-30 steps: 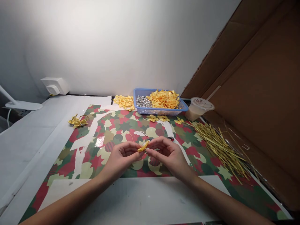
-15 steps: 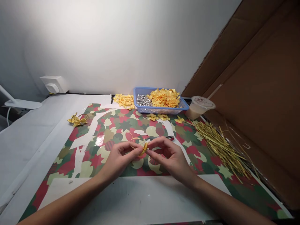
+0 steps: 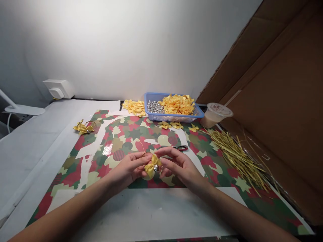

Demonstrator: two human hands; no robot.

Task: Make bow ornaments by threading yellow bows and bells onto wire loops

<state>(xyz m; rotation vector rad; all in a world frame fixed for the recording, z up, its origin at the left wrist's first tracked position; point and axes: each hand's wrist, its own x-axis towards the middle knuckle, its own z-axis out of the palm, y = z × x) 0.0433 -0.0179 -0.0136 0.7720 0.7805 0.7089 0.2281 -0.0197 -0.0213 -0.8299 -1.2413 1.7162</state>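
Observation:
Between my hands is a yellow bow [image 3: 150, 168] with a shiny silver bell [image 3: 156, 168] at its middle, its front turned towards me. My left hand [image 3: 132, 167] is closed, pinching the bow's left side and the thin golden tie behind it, which curls in a loop. At the bow's right edge, the thumb and forefinger of my right hand [image 3: 181, 168] are closed on its upper wing. Whether they press firmly is hard to see. Just beyond my right fingers lie dark-handled snips [image 3: 181, 148], partly hidden by the hand.
A blue basket [image 3: 174, 118] holds silver bells and yellow bows. Left of it is a pile of yellow bows [image 3: 133, 107]; several more lie in front. A lidded cup [image 3: 217, 114] and a bundle of golden ties [image 3: 239, 158] are at right. Finished-looking bows [image 3: 84, 127] lie left.
The bow has turned from edge-on to facing me, so its wings and the silver bell now show. My right fingers have loosened and spread slightly around its edge.

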